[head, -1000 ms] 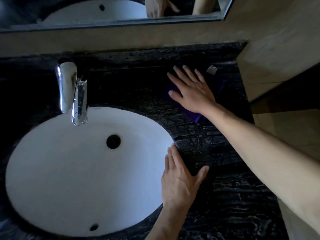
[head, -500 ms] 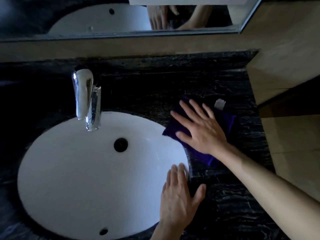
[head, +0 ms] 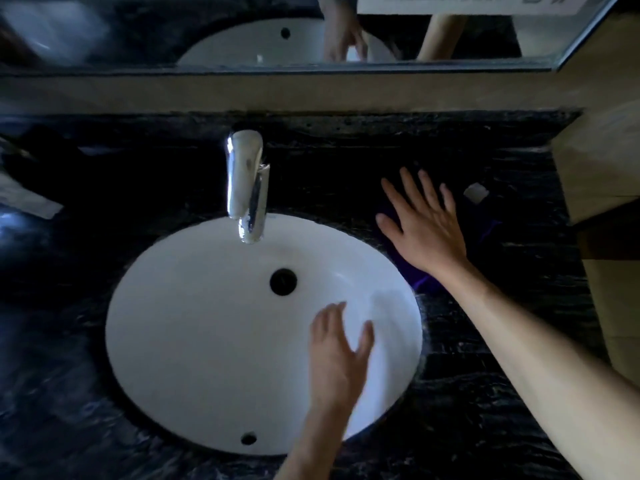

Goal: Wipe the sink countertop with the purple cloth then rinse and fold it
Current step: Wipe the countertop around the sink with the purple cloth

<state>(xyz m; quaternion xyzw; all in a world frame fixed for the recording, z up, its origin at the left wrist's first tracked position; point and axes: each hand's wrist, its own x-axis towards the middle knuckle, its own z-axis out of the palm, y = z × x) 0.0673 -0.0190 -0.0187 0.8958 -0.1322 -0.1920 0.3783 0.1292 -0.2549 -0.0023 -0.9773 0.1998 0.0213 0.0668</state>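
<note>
Right hand (head: 420, 226) flat, fingers spread, pressing dark purple cloth (head: 426, 282) onto black marble table (head: 485, 341); left hand (head: 337, 351) relaxed, empty, over white oval sink (head: 194, 323).

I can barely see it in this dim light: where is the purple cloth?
Head view: the purple cloth lies under the right hand, on the countertop right of the sink.

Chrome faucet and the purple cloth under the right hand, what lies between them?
Only bare black marble countertop lies between the chrome faucet and purple cloth, per the head view.
</note>
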